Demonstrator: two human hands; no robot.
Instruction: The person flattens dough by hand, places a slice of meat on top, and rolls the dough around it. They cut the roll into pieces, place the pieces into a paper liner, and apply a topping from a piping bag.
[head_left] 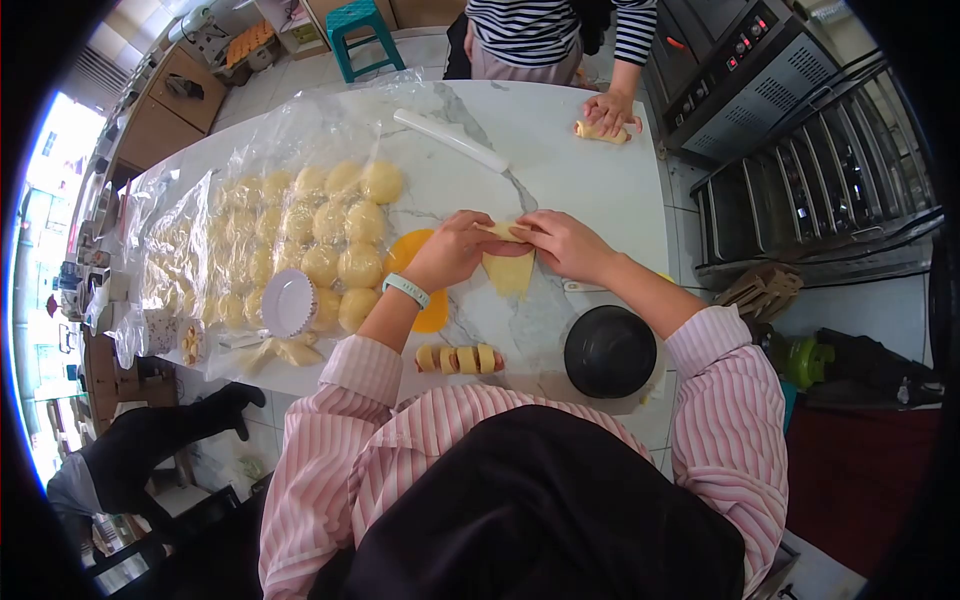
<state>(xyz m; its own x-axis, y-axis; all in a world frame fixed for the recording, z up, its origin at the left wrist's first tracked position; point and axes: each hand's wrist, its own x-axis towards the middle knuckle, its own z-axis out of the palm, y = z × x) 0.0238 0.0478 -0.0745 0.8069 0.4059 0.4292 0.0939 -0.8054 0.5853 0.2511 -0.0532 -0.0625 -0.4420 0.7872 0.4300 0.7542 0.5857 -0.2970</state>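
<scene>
Between my hands a flat piece of pale dough (pixel 508 278) lies on the marble table, narrowing toward me. A pinkish slice of filling, like ham, lies across its upper part, under the folded far edge. My left hand (pixel 452 250) is closed on the left end of that edge, a light band round its wrist. Opposite it, my right hand (pixel 566 246) pinches the right end, thumb and fingertips close together. Under my left forearm shows an orange disc (pixel 432 318). Nearer me lies a cut dough roll (pixel 458 359) with filling; a black bowl (pixel 610 352) stands to the right.
Rows of dough balls (pixel 340 220) lie under clear plastic at the left, with a white fluted cup (pixel 289 303) on top. A white rolling pin (pixel 450 138) rests beyond my hands. Across the table, a person's hand (pixel 608 112) presses on another dough roll (pixel 600 134).
</scene>
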